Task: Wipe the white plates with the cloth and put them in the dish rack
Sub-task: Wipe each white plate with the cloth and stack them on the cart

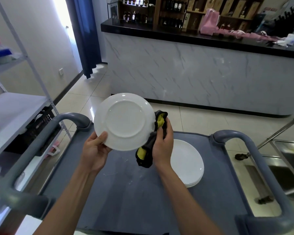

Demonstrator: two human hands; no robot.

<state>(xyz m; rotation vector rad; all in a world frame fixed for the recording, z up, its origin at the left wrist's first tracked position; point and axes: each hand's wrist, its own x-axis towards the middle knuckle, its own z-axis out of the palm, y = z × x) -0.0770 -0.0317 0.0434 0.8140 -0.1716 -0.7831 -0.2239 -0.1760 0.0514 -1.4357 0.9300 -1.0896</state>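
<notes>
White porcelain fills the middle of the view: a plate [125,122] is held up above the grey cart [143,200], tilted so that its underside and foot ring face the camera. The left hand [94,150] grips the plate's lower left rim, thumb lying across the underside and the other fingers hidden behind it. The right hand [162,144] is curled round a bunched black and yellow cloth [150,146], which touches the plate's right edge; one end of the cloth sticks up above the hand and the other hangs below it. On the cart's top, just right of the held plate and lower, lies a stack of white plates [187,164], partly covered by the right wrist. Small wet smears show on the cart's surface below the held plate. Left of the cart stands a metal shelf unit [15,106]; beyond the cart runs a marble-patterned counter [202,78] with a black top.
</notes>
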